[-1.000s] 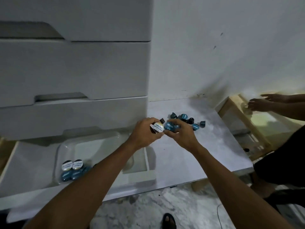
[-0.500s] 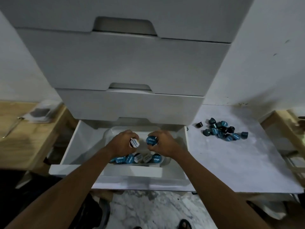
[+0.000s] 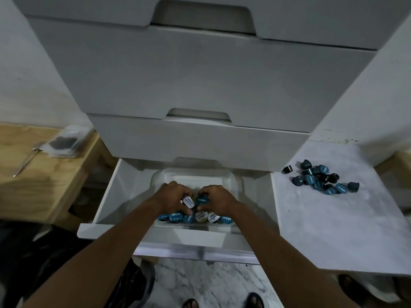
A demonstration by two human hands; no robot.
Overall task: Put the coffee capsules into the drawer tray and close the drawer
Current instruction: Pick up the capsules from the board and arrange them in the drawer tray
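Observation:
The bottom white drawer (image 3: 106, 201) stands pulled out, with a clear plastic tray (image 3: 195, 176) inside. A row of several blue and white-lidded capsules (image 3: 193, 217) lines the tray's near edge. My left hand (image 3: 171, 196) is shut on a white-lidded capsule (image 3: 189, 201) low over that row. Beside it, my right hand (image 3: 215, 197) is shut on a blue capsule (image 3: 202, 200). Both hands are inside the tray, nearly touching each other. A heap of several loose blue and dark capsules (image 3: 320, 180) lies on the white marble slab (image 3: 333, 230) to the right.
Closed white drawers (image 3: 200, 138) rise above the open one. A wooden surface (image 3: 44, 174) on the left holds a clear bag (image 3: 64, 142) and a metal spoon (image 3: 24, 162). My feet in sandals (image 3: 222, 302) stand on the marbled floor below.
Both hands carried one capsule each from the heap on the slab leftward to the drawer, then sank lower into the tray just behind the row. The view turned left with them.

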